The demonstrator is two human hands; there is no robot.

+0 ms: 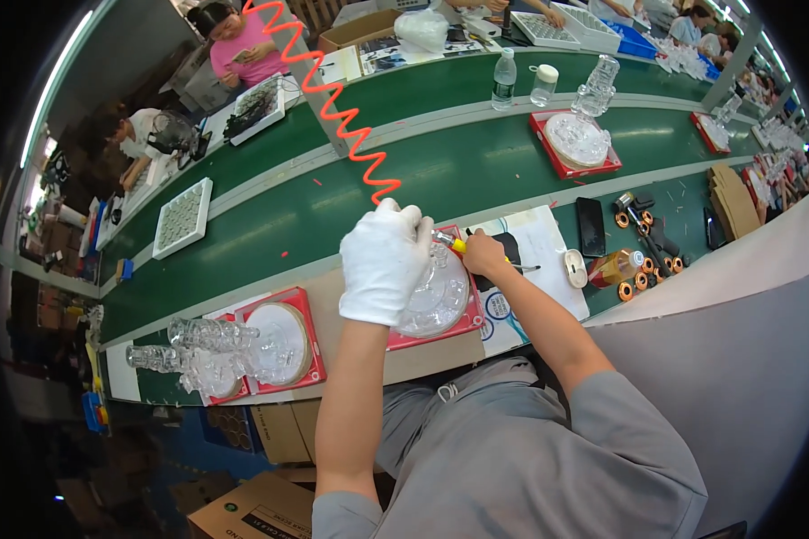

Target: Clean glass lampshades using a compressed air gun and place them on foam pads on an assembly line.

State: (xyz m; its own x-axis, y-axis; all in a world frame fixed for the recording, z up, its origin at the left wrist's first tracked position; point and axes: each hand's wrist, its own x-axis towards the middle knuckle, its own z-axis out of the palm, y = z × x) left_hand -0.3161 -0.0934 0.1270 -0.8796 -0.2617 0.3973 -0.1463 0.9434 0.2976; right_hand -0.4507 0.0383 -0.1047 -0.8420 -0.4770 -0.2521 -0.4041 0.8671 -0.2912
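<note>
Your left hand (384,262), in a white glove, lay with fingers (395,216) curled down over the clear moulded disc (440,301), pressing it into its red tray (463,323) at the near edge of the bench (270,234). Your bare right hand (484,254) was clenched round a yellow-handled tool (456,244), tip at the disc's far rim.

Handling, as judged: disc looked stiff, light, smooth and brittle plastic; likely slippery bare-handed, so the gloved palm flat on top and fingers at the rim seemed the safe hold.

Containers: to the left, a second red tray (310,310) held a round clear piece, with clear faceted stems (198,346) lying beside it. Far right, another red tray (602,166) carried a similar disc. A white grid tray (182,216) sat far left; contents too small to tell.
</note>
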